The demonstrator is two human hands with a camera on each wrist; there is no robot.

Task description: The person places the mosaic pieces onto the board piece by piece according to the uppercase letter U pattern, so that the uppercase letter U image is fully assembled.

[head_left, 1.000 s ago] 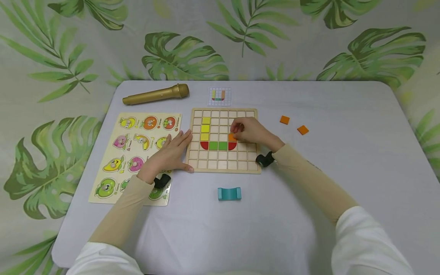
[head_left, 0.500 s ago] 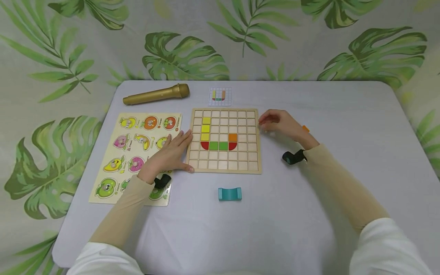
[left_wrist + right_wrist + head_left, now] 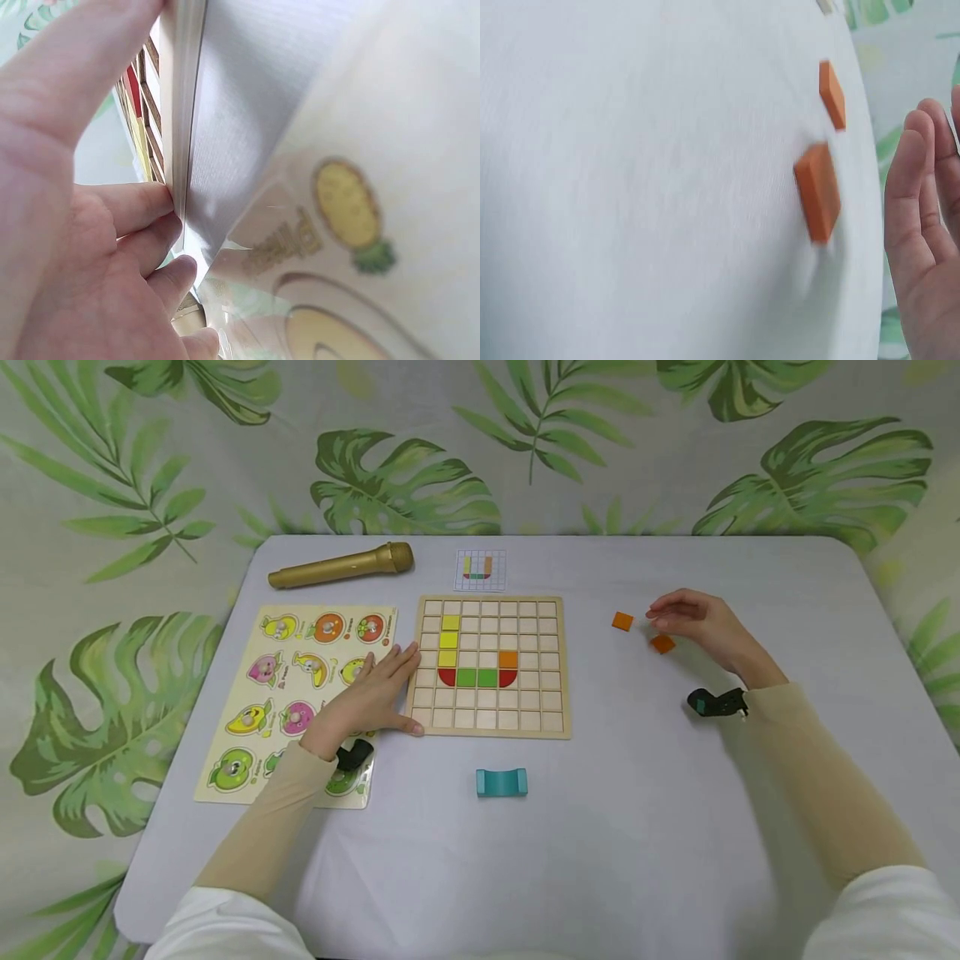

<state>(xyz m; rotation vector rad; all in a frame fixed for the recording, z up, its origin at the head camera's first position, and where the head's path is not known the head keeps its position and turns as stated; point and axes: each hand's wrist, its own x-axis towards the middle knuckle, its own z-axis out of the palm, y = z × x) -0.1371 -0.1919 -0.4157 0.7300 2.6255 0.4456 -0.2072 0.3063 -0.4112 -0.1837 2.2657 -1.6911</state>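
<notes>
A wooden grid board (image 3: 528, 700) lies mid-table, bearing yellow squares (image 3: 447, 641), green squares (image 3: 476, 677), red rounded corners (image 3: 507, 678) and one orange square (image 3: 508, 659) in a U-like outline. My left hand (image 3: 371, 693) rests at the board's left edge, fingers spread; the left wrist view shows thumb and fingertips touching the frame. Over to the right, my right hand (image 3: 701, 625) hovers above an orange tile (image 3: 663, 644), fingers gently bent and holding nothing. A second orange tile (image 3: 622, 622) lies to its left; both tiles (image 3: 819, 193) appear apart from the hand in the right wrist view.
A small pattern card (image 3: 480, 571) lies behind the board, and a gold microphone (image 3: 341, 566) at back left. Under the left forearm is a fruit puzzle board (image 3: 225, 727). A teal block (image 3: 502, 783) sits in front of the grid board.
My right hand has let go of the orange square in the grid and moved right, to above the loose orange tiles. The left hand has stayed at the board's edge.
</notes>
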